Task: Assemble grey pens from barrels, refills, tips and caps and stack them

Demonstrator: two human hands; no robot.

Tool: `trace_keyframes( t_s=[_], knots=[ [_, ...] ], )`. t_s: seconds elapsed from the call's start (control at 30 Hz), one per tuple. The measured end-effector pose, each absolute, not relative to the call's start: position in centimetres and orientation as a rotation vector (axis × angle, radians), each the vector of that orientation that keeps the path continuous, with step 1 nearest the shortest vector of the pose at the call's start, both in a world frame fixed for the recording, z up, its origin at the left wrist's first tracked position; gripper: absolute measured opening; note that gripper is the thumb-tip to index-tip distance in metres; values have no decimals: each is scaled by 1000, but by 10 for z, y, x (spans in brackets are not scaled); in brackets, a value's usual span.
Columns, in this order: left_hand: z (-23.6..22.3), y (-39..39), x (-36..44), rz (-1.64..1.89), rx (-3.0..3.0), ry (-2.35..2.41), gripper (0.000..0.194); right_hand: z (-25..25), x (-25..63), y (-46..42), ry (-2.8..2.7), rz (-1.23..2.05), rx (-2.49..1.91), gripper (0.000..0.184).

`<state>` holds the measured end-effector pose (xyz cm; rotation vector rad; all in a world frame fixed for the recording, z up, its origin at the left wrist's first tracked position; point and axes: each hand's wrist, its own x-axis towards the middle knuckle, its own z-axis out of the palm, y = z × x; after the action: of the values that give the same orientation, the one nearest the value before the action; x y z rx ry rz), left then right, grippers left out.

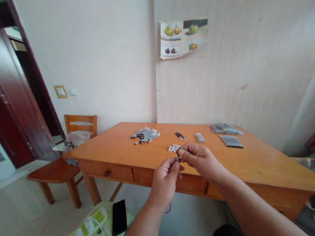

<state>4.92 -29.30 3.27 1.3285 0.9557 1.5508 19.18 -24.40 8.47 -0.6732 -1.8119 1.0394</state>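
Both hands meet above the table's front edge. My left hand (167,175) pinches a small dark piece (178,156), perhaps a pen part, mostly hidden by the fingers. The fingertips of my right hand (197,159) are closed at its upper end. Just beyond the fingers lie short white pieces (173,147) in a small heap. Farther back are a few thin black-tipped sticks (180,135). To the left is a loose pile of grey pen barrels (146,134) with dark ends.
Right of the hands on the wooden table (114,144) lie a small row of pale tubes (199,137) and two rows of grey pens (231,141). A chair (53,171) holds a plastic bag (77,138). A power strip (85,231) and phone (118,217) rest at lower left.
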Motion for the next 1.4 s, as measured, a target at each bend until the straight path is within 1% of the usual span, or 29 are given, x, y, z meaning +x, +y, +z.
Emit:
trace_keyframes(
  t_s=[0.27,0.53,0.7,1.0,1.17,1.27,1.4],
  knots=[
    [36,-293,50,1567,1361,981,39,75,185,-243,-1751,929,-661,31],
    [37,-292,47,1519,1317,953,39,86,192,-243,-1776,1066,-642,33],
    [38,-292,47,1466,1334,905,39,86,196,-238,-1815,1121,-611,29],
    [37,-292,44,1462,1402,1014,35,84,193,-238,-1823,1071,-630,33],
    [36,-291,46,1491,1448,1105,33,80,191,-236,-1813,996,-632,31],
    [36,-291,48,1498,1435,1067,34,77,190,-235,-1797,981,-658,32],
    [37,-291,47,1532,1267,922,36,72,191,-233,-1711,1077,-706,36]
  ],
)
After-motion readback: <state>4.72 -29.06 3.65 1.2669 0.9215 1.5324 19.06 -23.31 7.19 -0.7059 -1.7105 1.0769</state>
